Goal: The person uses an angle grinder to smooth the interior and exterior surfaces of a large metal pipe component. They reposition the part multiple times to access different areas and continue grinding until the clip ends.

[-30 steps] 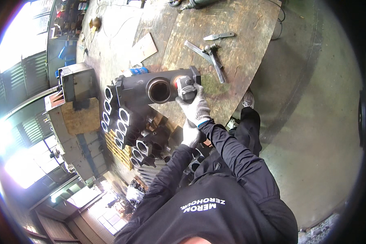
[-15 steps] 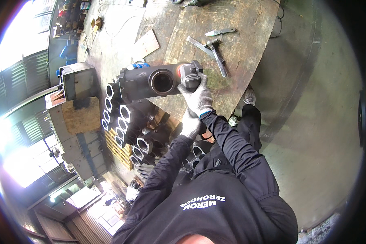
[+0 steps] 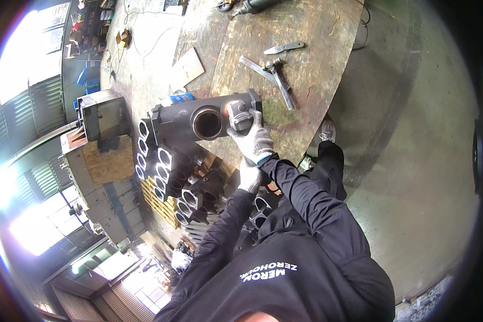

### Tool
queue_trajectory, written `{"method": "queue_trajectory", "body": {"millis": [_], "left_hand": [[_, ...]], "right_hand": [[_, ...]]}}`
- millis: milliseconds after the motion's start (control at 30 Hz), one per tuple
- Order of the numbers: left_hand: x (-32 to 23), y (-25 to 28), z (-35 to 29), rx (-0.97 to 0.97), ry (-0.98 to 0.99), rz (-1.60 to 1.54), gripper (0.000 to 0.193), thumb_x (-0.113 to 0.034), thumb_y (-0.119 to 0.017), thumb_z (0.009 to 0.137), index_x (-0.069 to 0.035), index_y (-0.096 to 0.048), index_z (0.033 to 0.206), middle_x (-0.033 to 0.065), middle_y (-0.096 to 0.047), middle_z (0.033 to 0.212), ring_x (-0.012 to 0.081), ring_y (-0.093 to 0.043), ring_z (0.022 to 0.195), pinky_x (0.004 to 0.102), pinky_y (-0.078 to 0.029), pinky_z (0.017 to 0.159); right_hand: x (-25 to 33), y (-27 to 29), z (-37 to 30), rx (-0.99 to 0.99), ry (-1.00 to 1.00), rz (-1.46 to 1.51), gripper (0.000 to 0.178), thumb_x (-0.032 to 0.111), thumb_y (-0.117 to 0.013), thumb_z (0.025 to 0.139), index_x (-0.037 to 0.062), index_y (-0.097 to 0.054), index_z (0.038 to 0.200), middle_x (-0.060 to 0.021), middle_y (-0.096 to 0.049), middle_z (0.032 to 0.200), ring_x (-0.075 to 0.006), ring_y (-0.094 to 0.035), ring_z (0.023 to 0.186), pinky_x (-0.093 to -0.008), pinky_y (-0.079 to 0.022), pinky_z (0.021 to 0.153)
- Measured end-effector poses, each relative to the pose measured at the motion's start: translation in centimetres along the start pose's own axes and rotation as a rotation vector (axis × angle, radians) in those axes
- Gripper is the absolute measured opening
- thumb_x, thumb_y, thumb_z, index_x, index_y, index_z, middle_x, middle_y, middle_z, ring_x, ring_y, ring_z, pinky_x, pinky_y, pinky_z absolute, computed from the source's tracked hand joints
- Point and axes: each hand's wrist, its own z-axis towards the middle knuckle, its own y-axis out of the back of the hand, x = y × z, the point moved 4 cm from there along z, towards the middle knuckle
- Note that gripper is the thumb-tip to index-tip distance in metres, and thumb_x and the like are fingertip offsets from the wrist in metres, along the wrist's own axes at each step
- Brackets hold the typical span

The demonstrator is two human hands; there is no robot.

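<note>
A dark metal pipe fitting [image 3: 180, 119] lies across the near part of the worktable, with a flange at each end and a round side opening facing up. My right hand [image 3: 254, 140], in a pale knit glove, is closed around the head of an angle grinder [image 3: 240, 114]. The grinder head sits against the fitting, between the opening and the right flange; an orange-red patch shows beside it. Just below, my gloved left hand [image 3: 249, 176] wraps the grinder's dark body, its fingers partly hidden. The disc's contact cannot be seen clearly.
On the wooden worktable [image 3: 316, 64] lie a hammer [image 3: 282, 88], a flat metal bar [image 3: 250, 65] and a scraper [image 3: 284, 48]. Behind the fitting are a blue can [image 3: 181, 97] and a flat board [image 3: 188, 68]. Several similar fittings stand by a wooden pallet [image 3: 163, 203] to the left.
The view has shifted, so the table and fitting appear a little lower and further left. Both hands keep hold of the grinder at nearly the same place on the fitting.
</note>
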Motion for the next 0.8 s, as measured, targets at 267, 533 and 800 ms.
{"method": "queue_trajectory", "body": {"millis": [267,533,800], "left_hand": [[-2.1,-2.3,-1.4,-0.017,0.026,0.037,0.051,0.0,-0.072,0.09,0.002,-0.05,0.136,0.0118,-0.065,0.129,0.0212,-0.064,0.116,0.0336,-0.05,0.101],[-0.4,-1.1,0.3,-0.118,0.084,0.059,0.049,-0.003,-0.069,0.092,0.002,-0.05,0.137,0.0115,-0.066,0.128,0.021,-0.065,0.114,0.0327,-0.052,0.097],[0.0,-1.5,1.0,-0.069,0.001,-0.043,0.05,-0.004,-0.072,0.09,0.003,-0.052,0.136,0.011,-0.067,0.126,0.0201,-0.065,0.113,0.033,-0.052,0.097]], "right_hand": [[1.1,1.6,0.0,-0.064,0.122,-0.022,0.09,0.049,-0.084,0.078,0.0163,-0.032,0.144,-0.0262,-0.071,0.094,-0.0464,-0.071,0.082,-0.0524,-0.058,0.073],[0.2,0.1,2.0,0.068,0.033,-0.083,0.088,0.048,-0.084,0.078,0.0154,-0.035,0.143,-0.0249,-0.071,0.093,-0.0451,-0.071,0.081,-0.0542,-0.056,0.074],[0.8,0.6,2.4,0.094,0.064,-0.12,0.086,0.052,-0.079,0.082,0.0162,-0.031,0.144,-0.0276,-0.071,0.097,-0.0468,-0.071,0.086,-0.0538,-0.056,0.075]]}}
